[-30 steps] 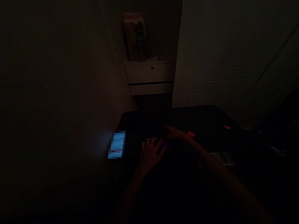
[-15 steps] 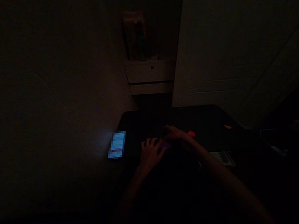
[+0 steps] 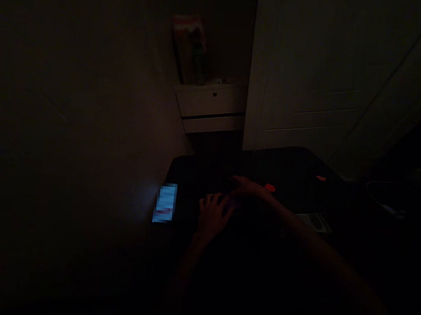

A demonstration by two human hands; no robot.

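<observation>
The scene is very dark. My left hand (image 3: 213, 217) rests on the black table (image 3: 293, 161) with its fingers apart. Just to its right, my right hand (image 3: 248, 187) reaches across from the right, and its fingers are mostly lost in shadow. Between the two hands lies a dim purplish thing (image 3: 231, 203), its kind too dark to make out. My left thumb is beside or against it; whether my right hand grips it is hidden. A small red-orange piece (image 3: 270, 188) lies right behind my right wrist.
A lit phone-like screen (image 3: 165, 204) stands by the wall at left. Another orange piece (image 3: 320, 178) sits toward the table's right side. A pale, flat item (image 3: 316, 222) is near my right forearm. Behind are a drawer unit (image 3: 212, 105) and a pale panel (image 3: 300, 87); a cable (image 3: 375, 195) trails at right.
The light on the hands and the purplish thing is dimmer. Both hands stay in nearly the same place, with only slight finger movement.
</observation>
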